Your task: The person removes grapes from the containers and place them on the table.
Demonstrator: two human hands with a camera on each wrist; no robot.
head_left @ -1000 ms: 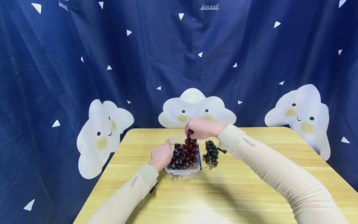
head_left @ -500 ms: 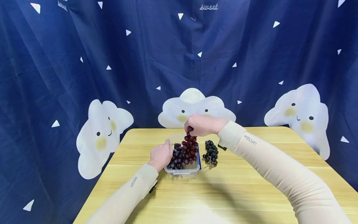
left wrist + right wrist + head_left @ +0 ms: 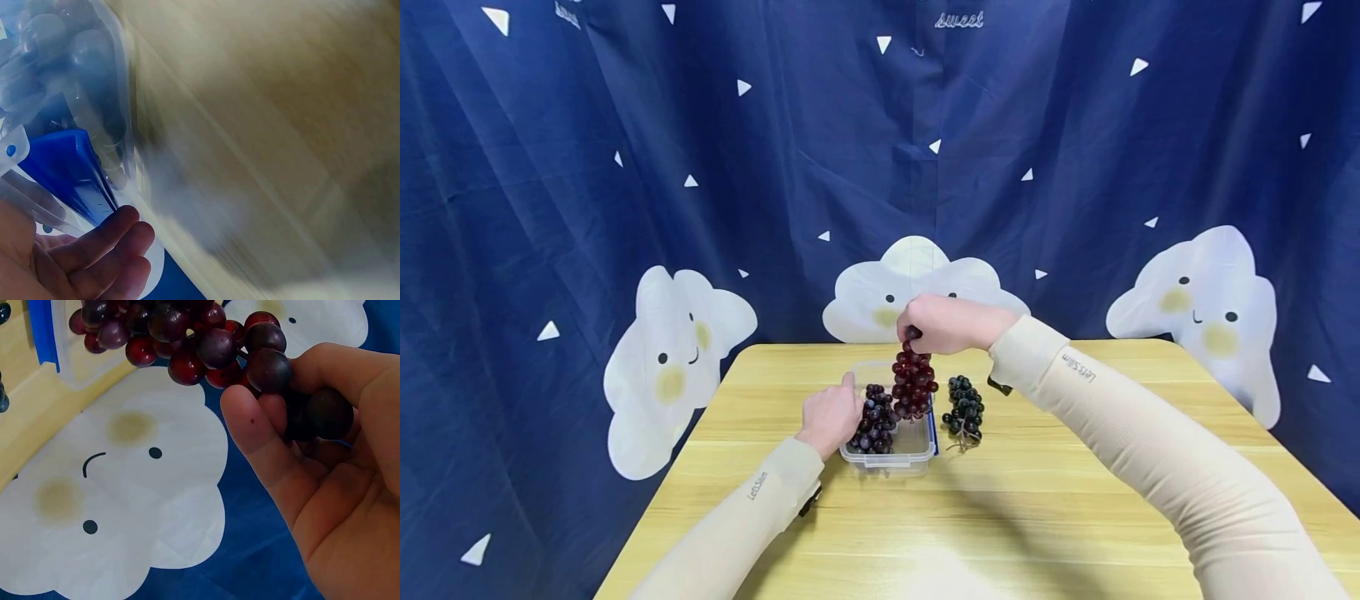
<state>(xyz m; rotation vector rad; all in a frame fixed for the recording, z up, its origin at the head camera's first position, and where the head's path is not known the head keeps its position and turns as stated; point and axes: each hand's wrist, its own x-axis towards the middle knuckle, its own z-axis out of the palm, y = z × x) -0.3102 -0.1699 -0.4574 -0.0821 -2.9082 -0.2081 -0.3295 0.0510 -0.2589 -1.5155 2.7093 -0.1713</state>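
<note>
A bunch of dark red grapes (image 3: pixel 914 385) hangs from my right hand (image 3: pixel 953 323), raised over a clear plastic food container (image 3: pixel 895 460). In the right wrist view the thumb and fingers (image 3: pixel 250 422) pinch the bunch's upper end. Another bunch of purple grapes (image 3: pixel 874 423) lies inside the container, along its left side. My left hand (image 3: pixel 832 415) holds the container's left side. In the left wrist view its bent fingers (image 3: pixel 103 256) lie beside a blue latch strip (image 3: pixel 62 169), with grapes blurred behind the clear wall.
A bunch of black grapes (image 3: pixel 964 408) lies on the wooden table (image 3: pixel 1075 483), right of the container. The container's right side has a blue edge (image 3: pixel 933 429). Behind the table hangs a dark blue curtain (image 3: pixel 850 167) with white clouds.
My right hand has risen with the red grapes, which have come up from the purple bunch in the container. The left hand has stayed in place.
</note>
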